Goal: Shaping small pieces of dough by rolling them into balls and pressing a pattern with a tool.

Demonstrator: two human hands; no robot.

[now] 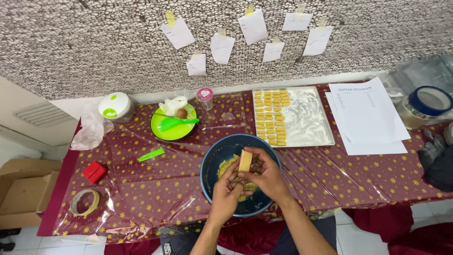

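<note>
Far left, on the floor: an open cardboard box (21, 191). The worktop (141, 189) is covered in a maroon cloth with yellow stars under clear plastic sheeting.

Left end of worktop: a roll of tape (84, 202) lies flat near the front edge, a small red box (95, 172) just behind it. Further back, a crumpled clear plastic bag (92, 128) sits beside a white round container with green lid parts (115, 106). A green knife-shaped tool (151, 154) lies alone on the cloth. Behind it, a green plate (163, 130) carries a green spoon (177, 123), a small brown ball (181, 113) and some white wrapping. A small jar with a pink lid (205, 97) stands just right of the plate.

Centre, at the front edge: a dark blue bowl (212, 163) with yellow dough inside. Both hands are over it. The left hand (226, 191) and right hand (265, 175) meet, fingers closed together around a pale yellow rectangular dough piece (245, 160), which stands upright between the fingertips above the bowl.

Behind the bowl, to the right: a floured metal baking tray (309, 118) with rows of small yellow dough pieces (271, 115) filling its left part. Right of it, white printed sheets (368, 118). Far right: a blue-rimmed round container (429, 101) and dark bundled material (439, 163).

On the wall behind, paper notes (222, 47) are taped up.
</note>
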